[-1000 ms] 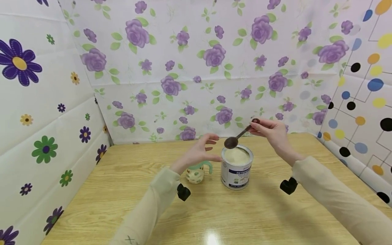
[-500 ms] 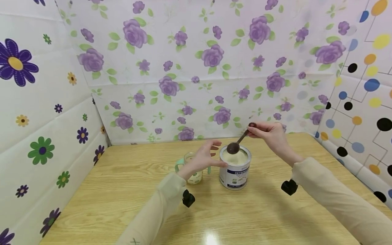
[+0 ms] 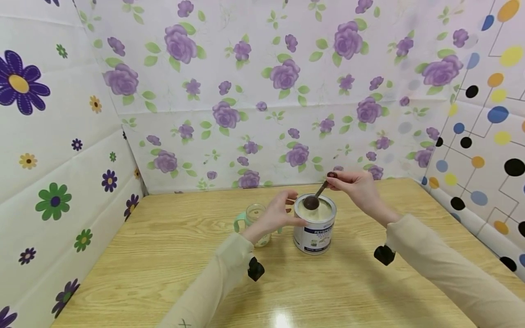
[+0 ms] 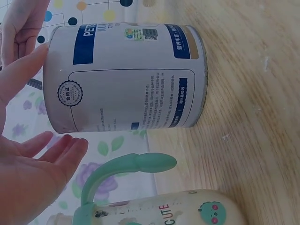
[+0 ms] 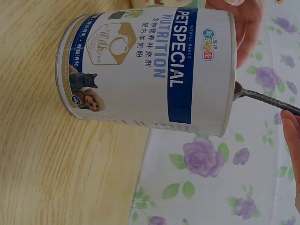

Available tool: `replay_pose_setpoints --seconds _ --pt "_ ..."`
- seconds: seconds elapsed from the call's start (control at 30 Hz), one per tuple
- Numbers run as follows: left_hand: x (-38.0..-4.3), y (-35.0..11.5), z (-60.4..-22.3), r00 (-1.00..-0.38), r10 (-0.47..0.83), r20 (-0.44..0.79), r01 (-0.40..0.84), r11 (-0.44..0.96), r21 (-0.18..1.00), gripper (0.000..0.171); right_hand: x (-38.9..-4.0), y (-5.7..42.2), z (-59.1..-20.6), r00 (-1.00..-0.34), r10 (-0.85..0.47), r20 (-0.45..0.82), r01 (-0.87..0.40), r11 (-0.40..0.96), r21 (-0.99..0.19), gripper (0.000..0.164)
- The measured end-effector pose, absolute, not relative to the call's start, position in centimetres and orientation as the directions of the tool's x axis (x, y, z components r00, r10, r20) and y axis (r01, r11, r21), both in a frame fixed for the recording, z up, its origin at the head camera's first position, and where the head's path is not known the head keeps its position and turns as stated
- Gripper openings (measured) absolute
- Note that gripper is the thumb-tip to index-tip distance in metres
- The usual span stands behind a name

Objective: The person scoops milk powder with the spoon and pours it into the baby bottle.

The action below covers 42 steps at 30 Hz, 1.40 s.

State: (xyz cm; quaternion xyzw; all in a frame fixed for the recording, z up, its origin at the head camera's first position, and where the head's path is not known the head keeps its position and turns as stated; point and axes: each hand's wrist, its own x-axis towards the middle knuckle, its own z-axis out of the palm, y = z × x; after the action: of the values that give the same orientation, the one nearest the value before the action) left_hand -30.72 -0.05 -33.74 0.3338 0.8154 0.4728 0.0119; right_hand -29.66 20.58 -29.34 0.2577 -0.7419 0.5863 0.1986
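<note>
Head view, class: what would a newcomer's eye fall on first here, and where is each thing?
Probably the purple flowers on the white backdrop would catch the eye first, behind the wooden table. Next comes the white can of pale powder near the middle, with the right hand pinching a dark spoon at its open mouth. A green-handled bottle stands left of the can, partly hidden by the left hand.

On the tabletop [image 3: 164, 255], the baby bottle [image 3: 256, 212] stands left of the milk-powder tin [image 3: 313, 238]; the spoon [image 3: 311, 202] slants into the tin's mouth; a wall covering [image 3: 262, 123] hangs behind.
</note>
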Motion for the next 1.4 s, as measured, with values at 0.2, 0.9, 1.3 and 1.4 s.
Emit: replay_pose_setpoints --seconds 0.2,0.9,1.3,1.4 --pt "-30.7 0.3 -34.1 -0.767 0.575 0.285 0.542 0.344 0.767 0.067 -29.7 20.7 -29.7 -0.771 -0.161 0.616 -0.636 0.171 -0.752 0.016" --pt "-31.8 1.2 -36.3 -0.8 0.521 0.298 0.479 0.255 0.84 0.076 -30.3 20.6 -30.0 -0.756 -0.223 0.616 -0.655 0.222 -0.722 0.018" --pt "-32.6 1.5 -37.4 -0.808 0.496 0.317 0.485 0.255 0.837 0.072 -29.9 19.7 -30.2 -0.74 -0.263 0.619 -0.67 0.224 -0.707 0.017" --pt "-33.4 1.6 -38.3 -0.804 0.503 0.317 0.488 0.253 0.835 0.071 -29.3 19.1 -29.9 -0.748 -0.275 0.604 -0.662 0.242 -0.71 0.016"
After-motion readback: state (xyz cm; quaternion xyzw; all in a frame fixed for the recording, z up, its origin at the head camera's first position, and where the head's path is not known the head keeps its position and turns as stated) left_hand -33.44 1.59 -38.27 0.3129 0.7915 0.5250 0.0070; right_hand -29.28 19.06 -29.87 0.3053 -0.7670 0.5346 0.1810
